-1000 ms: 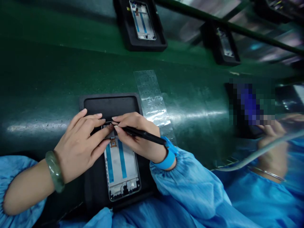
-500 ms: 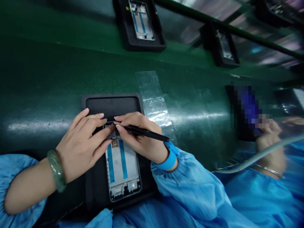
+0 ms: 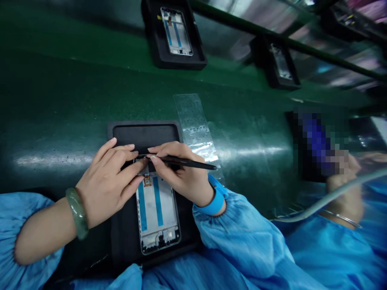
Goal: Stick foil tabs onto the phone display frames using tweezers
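A silver phone frame (image 3: 167,219) with two blue strips and a small orange-brown flex connector (image 3: 147,181) lies in a black foam tray (image 3: 113,135). My left hand (image 3: 105,183) rests over the upper left corner of the frame, fingers stretched and apart, the fingertips touching its top end. In my right hand (image 3: 184,169) are black tweezers (image 3: 196,164), gripped between thumb and fingers. Their tips are at the frame's top end, close to my left fingertips. What the tips touch there is hidden by my fingers.
A clear plastic strip (image 3: 193,117) lies right of the tray on the green tabletop (image 3: 60,104). Further back, black trays (image 3: 178,63) hold more phone frames. At right, a co-worker's hand (image 3: 347,169) is beside a blurred-out dark device. A pale cable (image 3: 332,197) crosses there.
The view has shifted slightly. The rear end of the tweezers has swung up a little, with their tips still at the frame's top end. My left hand keeps its place on the frame.
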The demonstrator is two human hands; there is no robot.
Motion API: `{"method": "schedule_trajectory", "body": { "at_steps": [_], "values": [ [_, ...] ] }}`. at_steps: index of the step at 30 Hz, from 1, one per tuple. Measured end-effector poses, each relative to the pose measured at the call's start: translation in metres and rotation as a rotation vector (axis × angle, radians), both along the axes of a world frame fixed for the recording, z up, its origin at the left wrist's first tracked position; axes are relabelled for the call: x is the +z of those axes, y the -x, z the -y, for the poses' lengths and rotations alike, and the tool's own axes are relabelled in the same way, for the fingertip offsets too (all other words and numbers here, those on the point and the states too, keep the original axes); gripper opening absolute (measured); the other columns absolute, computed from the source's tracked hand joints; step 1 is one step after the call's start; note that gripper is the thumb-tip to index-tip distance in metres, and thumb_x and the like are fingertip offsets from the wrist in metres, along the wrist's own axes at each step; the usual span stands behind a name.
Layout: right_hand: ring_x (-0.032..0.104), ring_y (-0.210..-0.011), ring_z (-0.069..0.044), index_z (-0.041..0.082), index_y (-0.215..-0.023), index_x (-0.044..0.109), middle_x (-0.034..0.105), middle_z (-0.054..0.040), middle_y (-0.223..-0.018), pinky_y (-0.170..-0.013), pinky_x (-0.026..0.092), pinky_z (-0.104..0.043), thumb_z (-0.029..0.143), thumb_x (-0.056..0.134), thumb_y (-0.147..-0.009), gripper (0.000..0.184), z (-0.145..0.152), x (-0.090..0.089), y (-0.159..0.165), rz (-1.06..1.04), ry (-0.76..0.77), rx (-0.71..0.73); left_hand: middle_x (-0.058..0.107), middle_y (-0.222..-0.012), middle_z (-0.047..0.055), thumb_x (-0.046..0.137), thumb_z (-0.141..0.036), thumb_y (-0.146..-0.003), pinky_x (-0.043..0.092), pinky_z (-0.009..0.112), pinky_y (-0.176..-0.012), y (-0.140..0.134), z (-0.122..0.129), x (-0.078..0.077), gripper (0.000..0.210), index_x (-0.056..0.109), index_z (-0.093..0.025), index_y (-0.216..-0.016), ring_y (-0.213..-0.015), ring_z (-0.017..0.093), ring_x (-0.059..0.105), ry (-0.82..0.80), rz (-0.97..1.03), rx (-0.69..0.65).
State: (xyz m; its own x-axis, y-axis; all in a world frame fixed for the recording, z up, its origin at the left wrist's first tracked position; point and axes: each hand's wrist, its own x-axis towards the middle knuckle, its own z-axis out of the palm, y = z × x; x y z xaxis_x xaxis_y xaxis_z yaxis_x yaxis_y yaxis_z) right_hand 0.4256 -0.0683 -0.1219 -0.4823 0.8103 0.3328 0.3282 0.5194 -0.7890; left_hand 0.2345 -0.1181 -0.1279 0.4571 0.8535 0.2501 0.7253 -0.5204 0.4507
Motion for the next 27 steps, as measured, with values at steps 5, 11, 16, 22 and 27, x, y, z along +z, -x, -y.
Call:
{"method": "schedule_trajectory", "body": {
  "at_steps": [5,11,16,22,27],
  "values": [
    [0.067,-0.089,-0.014,0.021,-0.095,0.053,0.066,-0.0041,-0.092,-0.075,0.057,-0.029,0.014,0.062,-0.082,0.017,0.0002,-0.0003,0.0000,0.016,0.012,-0.005,0.058,-0.106,0.010,0.050,-0.020,-0.088,0.033,0.056,-0.105,-0.0004,0.0003,0.0001,0.025,0.059,-0.014,-0.111,-0.116,0.027,0.051,-0.003,0.005,0.001],
    [0.067,-0.090,-0.015,0.020,-0.093,0.054,0.067,-0.0048,-0.093,-0.076,0.058,-0.029,0.012,0.062,-0.081,0.017,0.0006,0.0006,0.0003,0.014,-0.021,0.025,0.058,-0.105,0.010,0.050,-0.020,-0.088,0.033,0.056,-0.105,-0.0013,0.0003,0.0009,0.024,0.060,-0.014,-0.108,-0.116,0.027,0.052,0.000,0.014,0.009],
    [0.067,-0.092,-0.013,0.021,-0.092,0.054,0.068,-0.0034,-0.094,-0.078,0.058,-0.027,0.014,0.060,-0.083,0.013,0.0022,0.0022,0.0008,0.112,-0.107,0.065,0.059,-0.106,0.012,0.050,-0.020,-0.087,0.033,0.057,-0.105,-0.0014,0.0000,0.0007,0.023,0.061,-0.013,-0.106,-0.116,0.028,0.052,-0.005,0.022,0.010],
    [0.067,-0.089,-0.013,0.020,-0.092,0.053,0.068,-0.0043,-0.092,-0.076,0.057,-0.026,0.013,0.062,-0.081,0.016,0.0020,0.0010,0.0005,0.075,-0.086,0.034,0.059,-0.106,0.012,0.050,-0.019,-0.088,0.033,0.056,-0.106,-0.0023,0.0002,0.0001,0.024,0.061,-0.013,-0.108,-0.116,0.027,0.052,0.005,0.023,0.015],
    [0.067,-0.088,-0.012,0.022,-0.092,0.052,0.068,-0.0031,-0.092,-0.075,0.057,-0.027,0.014,0.062,-0.082,0.016,0.0024,0.0013,0.0015,0.088,-0.076,0.004,0.060,-0.106,0.011,0.049,-0.020,-0.088,0.033,0.056,-0.106,-0.0027,0.0003,0.0000,0.025,0.061,-0.014,-0.109,-0.116,0.027,0.052,0.002,0.027,0.022]
  ]
}}
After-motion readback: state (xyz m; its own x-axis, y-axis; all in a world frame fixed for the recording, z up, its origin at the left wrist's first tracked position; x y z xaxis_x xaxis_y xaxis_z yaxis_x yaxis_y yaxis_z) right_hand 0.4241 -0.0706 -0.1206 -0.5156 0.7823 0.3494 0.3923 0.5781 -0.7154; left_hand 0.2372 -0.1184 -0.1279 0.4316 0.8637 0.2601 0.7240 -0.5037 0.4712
